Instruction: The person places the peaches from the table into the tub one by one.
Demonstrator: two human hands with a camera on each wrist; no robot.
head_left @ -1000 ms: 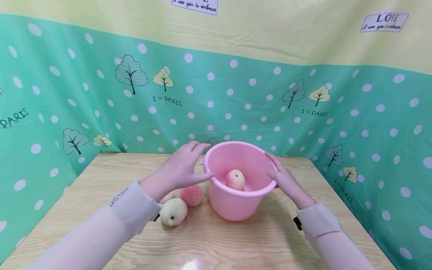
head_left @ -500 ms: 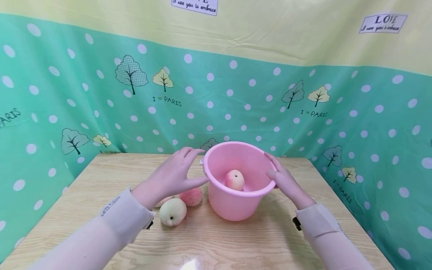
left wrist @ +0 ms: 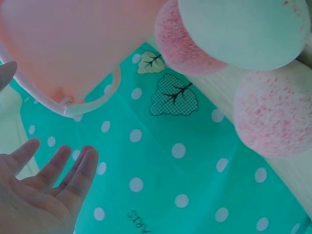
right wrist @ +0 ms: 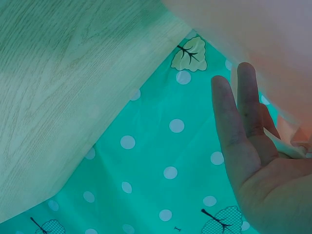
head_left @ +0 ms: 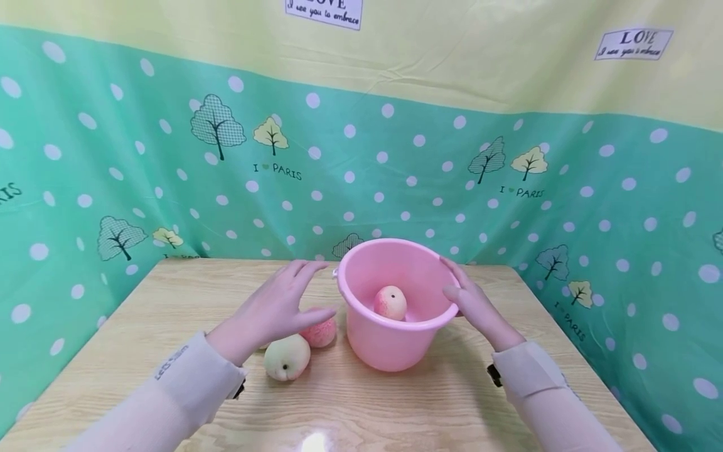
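Note:
A pink bucket stands on the table with one pink-and-cream peach inside. At its right side, my right hand holds the rim, thumb over the inside and fingers along the outside. My left hand is spread, apart from the bucket's left rim, and holds nothing. Under and beside it lie a pale peach and a pink peach. A third, speckled peach shows in the left wrist view; in the head view my left hand and wrist mostly hide it.
The wooden table ends at a green dotted cloth that hangs behind it and on both sides. The bucket's handle hangs at its rim in the left wrist view.
My left hand has drawn away from the bucket's rim, leftward and toward me, and now hangs over the peaches. The right hand stays at the rim; the bucket has hardly moved.

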